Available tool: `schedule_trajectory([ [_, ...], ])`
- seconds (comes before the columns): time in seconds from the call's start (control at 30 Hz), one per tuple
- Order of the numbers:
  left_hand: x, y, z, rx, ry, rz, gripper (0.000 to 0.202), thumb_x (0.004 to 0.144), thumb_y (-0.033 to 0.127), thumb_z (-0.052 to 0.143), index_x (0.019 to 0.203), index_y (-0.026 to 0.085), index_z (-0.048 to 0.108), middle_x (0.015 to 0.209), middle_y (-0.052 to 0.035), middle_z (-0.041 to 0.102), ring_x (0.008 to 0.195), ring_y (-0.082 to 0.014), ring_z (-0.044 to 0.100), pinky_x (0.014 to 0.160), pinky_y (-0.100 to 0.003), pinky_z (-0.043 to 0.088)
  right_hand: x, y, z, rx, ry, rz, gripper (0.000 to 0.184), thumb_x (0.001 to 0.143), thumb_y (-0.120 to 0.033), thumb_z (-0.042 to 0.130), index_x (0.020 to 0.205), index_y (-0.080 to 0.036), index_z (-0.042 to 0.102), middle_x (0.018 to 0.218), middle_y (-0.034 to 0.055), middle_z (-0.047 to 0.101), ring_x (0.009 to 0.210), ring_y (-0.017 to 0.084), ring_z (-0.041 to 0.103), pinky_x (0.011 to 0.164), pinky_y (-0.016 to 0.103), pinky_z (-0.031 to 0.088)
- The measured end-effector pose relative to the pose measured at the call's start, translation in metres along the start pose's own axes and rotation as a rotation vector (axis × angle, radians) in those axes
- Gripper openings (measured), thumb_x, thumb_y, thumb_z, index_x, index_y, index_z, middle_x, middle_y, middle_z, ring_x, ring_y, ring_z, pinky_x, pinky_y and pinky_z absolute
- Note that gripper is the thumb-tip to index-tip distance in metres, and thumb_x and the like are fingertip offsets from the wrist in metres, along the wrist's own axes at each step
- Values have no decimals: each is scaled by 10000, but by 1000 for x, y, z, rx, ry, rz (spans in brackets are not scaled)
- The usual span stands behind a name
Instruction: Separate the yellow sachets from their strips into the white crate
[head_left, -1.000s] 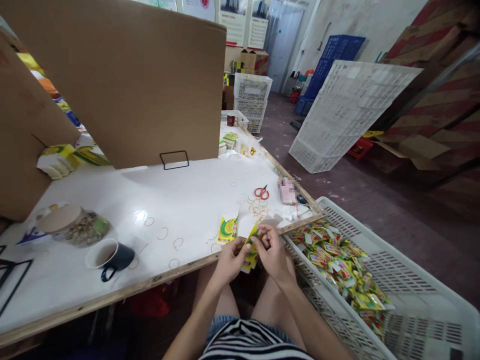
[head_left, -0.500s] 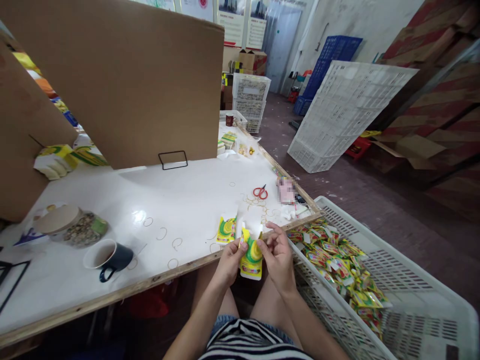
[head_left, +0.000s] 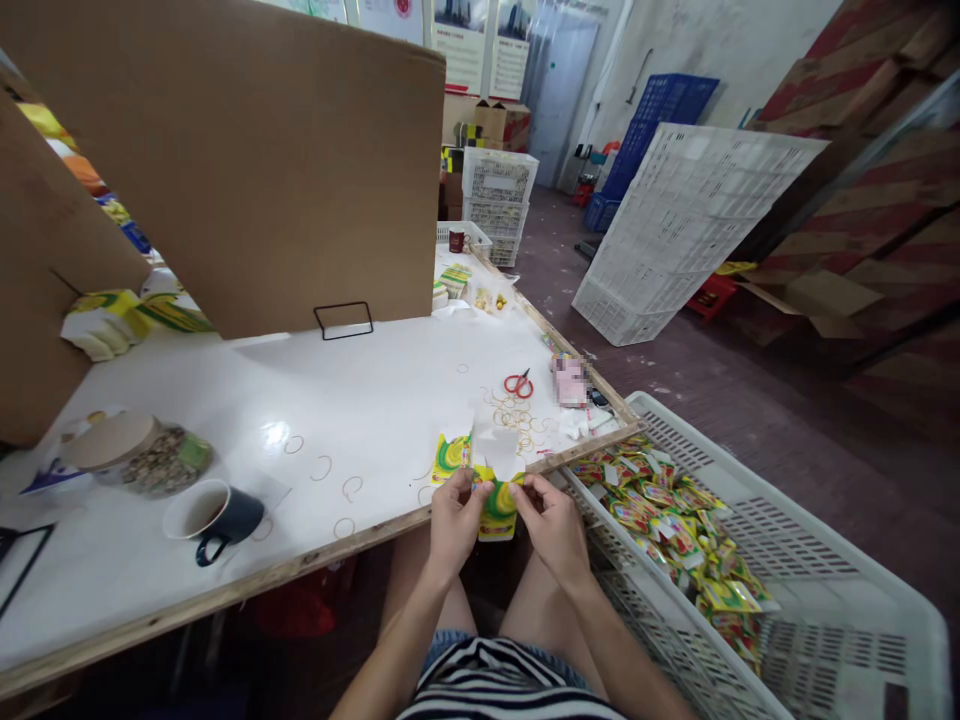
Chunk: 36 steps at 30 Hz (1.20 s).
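Observation:
A small yellow-and-green printed carton (head_left: 498, 512) with a raised white flap is pinched between my two hands, just past the table's front edge and above my lap. My left hand (head_left: 456, 520) grips its left side with thumb and fingers. On its right side my right hand (head_left: 553, 522) does the same near the top. Just beyond my left hand, a second carton (head_left: 451, 455) of the same print lies on the table. Loose rubber bands (head_left: 517, 415) are scattered behind the held carton, near red-handled scissors (head_left: 519, 383).
At my right stands a white plastic crate (head_left: 825, 590) holding many small packed cartons (head_left: 682, 530). A dark mug (head_left: 238, 515) and a lidded jar (head_left: 166, 460) sit on the table's left. A large cardboard sheet (head_left: 300, 180) stands across the back. Stacked white crates (head_left: 690, 230) rise beyond.
My right hand's fingers, spread beside the carton before, have closed in around its top edge. The white flap now shows upright between my hands, and the carton has risen slightly.

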<state>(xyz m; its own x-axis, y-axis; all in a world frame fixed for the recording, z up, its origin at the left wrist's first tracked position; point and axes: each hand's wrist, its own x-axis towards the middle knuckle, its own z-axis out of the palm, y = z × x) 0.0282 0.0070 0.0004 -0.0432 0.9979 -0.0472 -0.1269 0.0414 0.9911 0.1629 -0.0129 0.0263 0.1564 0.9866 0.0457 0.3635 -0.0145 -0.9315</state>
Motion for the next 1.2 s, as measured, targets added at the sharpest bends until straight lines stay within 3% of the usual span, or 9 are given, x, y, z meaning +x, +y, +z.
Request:
schedule_trajectory([
  [0.1, 0, 0, 1, 15, 29, -3, 267, 762, 346, 643, 639, 174, 480, 563, 48, 506, 536, -102, 483, 541, -213, 392, -2, -1, 1, -14, -8, -9, 246, 830, -387, 568, 746, -163, 622, 730, 57, 666, 647, 178, 596, 610, 272, 491],
  [0.17, -2, 0, 1, 24, 14, -15, 186, 762, 319, 647, 790, 172, 537, 633, 35, 562, 596, -123, 538, 591, -229, 432, -1, 3, 3, 30, 17, 6, 228, 832, -381, 568, 784, -163, 618, 761, 62, 669, 671, 180, 607, 617, 273, 499],
  [0.27, -7, 0, 0, 14, -71, -53, 398, 772, 275, 656, 1116, 192, 473, 796, -8, 635, 738, -164, 623, 685, -269, 486, 1, 11, 4, 139, 109, 5, 220, 817, -368, 611, 921, -178, 578, 817, 55, 657, 707, 178, 624, 634, 275, 514],
  [0.33, -10, 2, -2, -38, -145, -80, 470, 788, 269, 649, 1183, 210, 401, 862, -30, 644, 787, -180, 647, 718, -289, 502, 2, 16, 3, 201, 120, -19, 257, 807, -355, 642, 978, -196, 535, 833, 41, 641, 703, 168, 627, 634, 272, 519],
  [0.63, -9, 22, -18, -128, -374, -65, 575, 821, 295, 645, 1325, 231, 376, 843, -17, 634, 746, -155, 625, 732, -263, 481, 5, 12, -10, 274, -98, -106, 366, 855, -322, 609, 1190, -207, 516, 936, 59, 678, 795, 181, 654, 692, 290, 528],
  [0.83, -5, 27, -25, 46, -440, -45, 487, 817, 227, 621, 1289, 201, 508, 782, -7, 608, 735, -147, 565, 685, -233, 439, 6, 23, -18, 161, -260, -103, 230, 873, -351, 579, 1018, -185, 643, 905, 62, 686, 780, 195, 643, 674, 287, 510],
  [0.97, -3, 23, -24, 25, -521, -63, 381, 809, 189, 604, 1185, 195, 547, 823, -11, 621, 760, -149, 574, 692, -234, 443, 6, 19, -21, 49, -229, -131, 218, 890, -355, 546, 952, -193, 679, 873, 60, 694, 799, 210, 647, 711, 303, 512],
  [1.07, -5, 19, -22, -47, -519, -86, 293, 784, 184, 630, 1065, 193, 546, 828, -12, 627, 783, -159, 594, 710, -242, 456, 8, 11, -21, -11, -194, -213, 212, 898, -331, 531, 910, -204, 700, 885, 69, 698, 849, 223, 648, 766, 331, 511],
  [1.2, -8, 18, -20, -172, -462, -154, 499, 743, 260, 709, 1186, 223, 480, 923, -48, 656, 762, -175, 627, 711, -275, 482, 11, 10, -18, 3, -146, -241, 188, 894, -310, 539, 945, -215, 693, 883, 62, 689, 840, 211, 644, 757, 327, 511],
])
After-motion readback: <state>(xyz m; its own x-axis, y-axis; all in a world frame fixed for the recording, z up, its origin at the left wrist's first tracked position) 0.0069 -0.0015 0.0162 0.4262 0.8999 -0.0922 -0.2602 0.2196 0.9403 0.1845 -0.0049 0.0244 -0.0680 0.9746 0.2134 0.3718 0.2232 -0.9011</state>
